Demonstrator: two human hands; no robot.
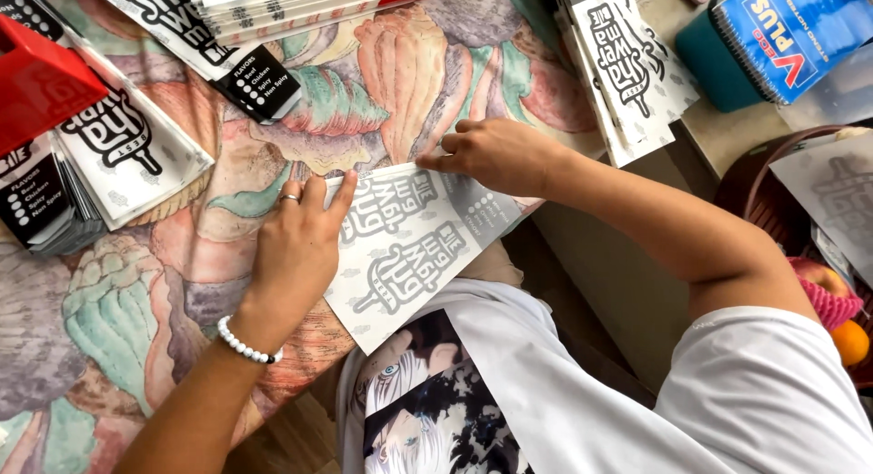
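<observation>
A flat white printed carton blank with black lettering lies at the near edge of the table, partly hanging over my lap. My left hand, with a ring and a white bead bracelet, presses flat on its left edge. My right hand presses fingertips down on its top edge, fingers curled. Neither hand lifts the blank off the table.
Stacks of the same white blanks lie at the far left, top centre and top right. A red box stands at the left. A blue spiral notebook and a dark basket with fruit sit right. The tablecloth has a colourful pattern.
</observation>
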